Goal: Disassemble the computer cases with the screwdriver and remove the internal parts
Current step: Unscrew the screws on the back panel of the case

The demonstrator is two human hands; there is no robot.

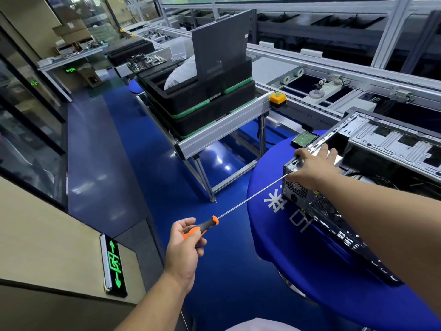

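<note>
An open black and silver computer case (372, 149) lies on a round table with a blue cloth (281, 237) at the right. My left hand (186, 244) grips the orange and black handle of a long screwdriver (250, 199). Its thin shaft runs up and right to the case's rear corner, where the tip meets the back panel under my right hand. My right hand (315, 168) rests on that upper rear corner with fingers spread over the edge. A bare hard drive (304, 139) lies on the cloth behind the case.
A metal stand (222, 132) holds stacked black trays (202, 101) with green edges and an upright dark panel (222, 44). A conveyor line (334, 75) with a yellow button box (277, 97) runs behind. A motherboard (145, 62) sits farther back. Blue floor lies below.
</note>
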